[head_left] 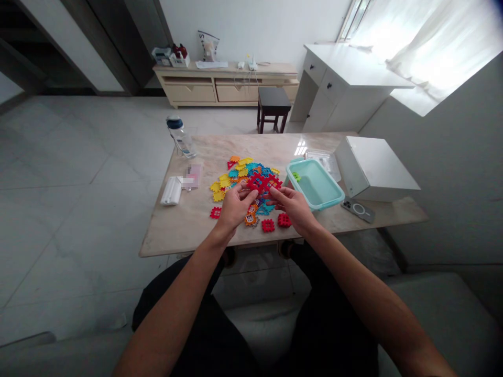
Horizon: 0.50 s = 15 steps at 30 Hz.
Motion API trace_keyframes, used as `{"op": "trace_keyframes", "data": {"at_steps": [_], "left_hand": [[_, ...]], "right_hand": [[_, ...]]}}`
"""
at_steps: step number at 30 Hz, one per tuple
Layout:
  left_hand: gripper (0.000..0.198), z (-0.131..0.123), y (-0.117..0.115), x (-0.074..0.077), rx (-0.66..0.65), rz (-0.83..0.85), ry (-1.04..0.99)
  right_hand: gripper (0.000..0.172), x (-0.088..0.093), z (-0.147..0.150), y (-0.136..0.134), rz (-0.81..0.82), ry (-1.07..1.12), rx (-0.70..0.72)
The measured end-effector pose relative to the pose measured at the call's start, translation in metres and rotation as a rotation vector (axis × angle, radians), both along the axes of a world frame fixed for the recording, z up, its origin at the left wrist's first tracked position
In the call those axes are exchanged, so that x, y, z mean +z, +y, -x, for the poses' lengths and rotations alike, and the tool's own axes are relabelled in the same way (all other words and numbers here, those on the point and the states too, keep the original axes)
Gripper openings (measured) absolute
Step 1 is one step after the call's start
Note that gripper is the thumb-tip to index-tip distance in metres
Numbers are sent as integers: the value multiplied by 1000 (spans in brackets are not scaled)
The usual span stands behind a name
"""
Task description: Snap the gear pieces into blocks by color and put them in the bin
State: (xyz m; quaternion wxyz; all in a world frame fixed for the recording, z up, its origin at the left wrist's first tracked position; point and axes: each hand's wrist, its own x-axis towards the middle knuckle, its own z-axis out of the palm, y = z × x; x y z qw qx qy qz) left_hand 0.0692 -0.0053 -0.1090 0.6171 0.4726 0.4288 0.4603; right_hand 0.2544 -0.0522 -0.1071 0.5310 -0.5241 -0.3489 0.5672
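My left hand (236,207) and my right hand (290,205) are raised over the table, each closed on one side of red interlocking building pieces (259,181). The two red squares sit edge to edge; I cannot tell whether they are joined. Behind and below my hands spreads a pile of notched square pieces in yellow (225,181), blue (265,170) and orange (251,219). One red square (215,212) lies left of my left hand. Near the front edge, below my right hand, are another red square (268,225) and a small red stack (284,220).
A light teal plastic box (320,191) with a green piece (296,177) inside stands right of the pile. Farther right are a phone (357,209) and a white box (379,167). On the left are a water bottle (181,139) and a white tissue pack (171,191).
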Motion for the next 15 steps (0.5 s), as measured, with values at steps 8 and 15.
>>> {"op": "trace_keyframes", "data": {"at_steps": [8, 15], "left_hand": [[47, -1, 0, -2, -70, -100, 110], [49, 2, 1, -2, -109, -241, 289]], "right_hand": [[70, -7, -4, 2, -44, -303, 52], [76, -7, -5, 4, -34, -196, 129]]}}
